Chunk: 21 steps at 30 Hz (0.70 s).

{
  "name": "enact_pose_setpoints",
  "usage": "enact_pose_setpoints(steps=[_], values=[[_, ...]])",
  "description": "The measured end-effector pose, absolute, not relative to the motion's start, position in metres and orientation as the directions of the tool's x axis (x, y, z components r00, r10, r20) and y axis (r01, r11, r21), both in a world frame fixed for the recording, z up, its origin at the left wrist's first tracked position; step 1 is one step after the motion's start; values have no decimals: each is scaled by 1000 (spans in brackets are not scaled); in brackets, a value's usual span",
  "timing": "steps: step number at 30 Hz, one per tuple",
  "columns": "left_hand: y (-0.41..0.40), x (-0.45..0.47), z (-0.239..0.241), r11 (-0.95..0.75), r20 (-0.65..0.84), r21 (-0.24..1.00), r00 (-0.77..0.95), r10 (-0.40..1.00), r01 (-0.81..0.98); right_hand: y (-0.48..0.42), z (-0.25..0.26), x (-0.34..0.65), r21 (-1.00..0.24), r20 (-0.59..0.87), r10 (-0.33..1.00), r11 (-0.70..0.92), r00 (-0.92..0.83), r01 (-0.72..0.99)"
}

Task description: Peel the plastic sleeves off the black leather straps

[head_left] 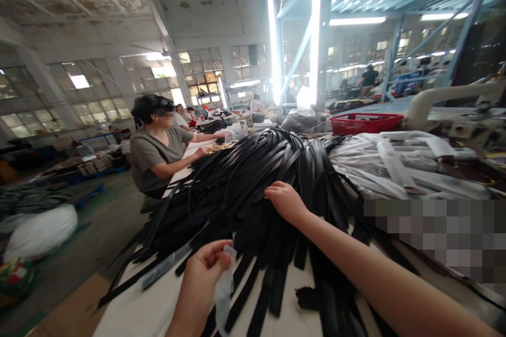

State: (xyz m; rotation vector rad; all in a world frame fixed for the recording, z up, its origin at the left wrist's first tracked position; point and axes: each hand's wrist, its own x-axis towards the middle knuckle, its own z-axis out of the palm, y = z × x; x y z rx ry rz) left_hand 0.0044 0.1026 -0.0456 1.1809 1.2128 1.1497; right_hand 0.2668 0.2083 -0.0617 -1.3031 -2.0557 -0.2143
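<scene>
My left hand (pixel 205 266) is closed in a pinch on a translucent white strip (pixel 225 295) that hangs down toward the table's near edge. Farther forward, my right hand (pixel 286 201) rests on a big heap of black strips (pixel 245 179), its fingers bent against them. Whether those fingertips grip one strip, I cannot make out clearly. The black strips are long, flat and slightly shiny, and their ends fan out over the pale tabletop (pixel 130 303). Another clear film strip (pixel 168 266) lies among the ends left of my left hand.
Across the table a person (pixel 162 147) in a grey shirt reaches toward small gold-coloured pieces (pixel 216 148). White strips (pixel 395 163) are heaped at the right, with a red basket (pixel 366 124) behind. A sewing machine (pixel 454 110) stands far right. A white bundle (pixel 43 231) lies on the floor.
</scene>
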Motion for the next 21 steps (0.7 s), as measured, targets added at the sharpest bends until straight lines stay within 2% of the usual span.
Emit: enact_pose_setpoints(steps=[5, 10, 11, 13, 16, 18, 21], values=[[105, 6, -48, 31, -31, 999, -19, 999, -11, 192, -52, 265, -164, 712, 648, 528, -270, 834], [110, 0, -52, 14, -14, 1000, -75, 997, 1, 135, -38, 235, -104, 757, 498, 731, -423, 674], [111, -1, -52, 11, -12, 1000, -83, 996, -4, 123, -36, 228, -139, 748, 494, 770, -444, 623], [111, -1, -53, 11, -13, 1000, -84, 996, -24, 106, -32, 213, -332, 695, 602, 754, -393, 567], [109, 2, -53, 23, -23, 999, -7, 1000, -46, 96, -29, 200, -659, 486, 828, 557, -280, 505], [107, 8, -53, 25, -24, 999, 65, 998, -25, 97, -28, 197, -766, 364, 891, 453, -272, 457], [103, 17, -52, 23, -29, 999, 127, 991, 47, 99, -26, 199, -822, 266, 909, 388, -321, 418]])
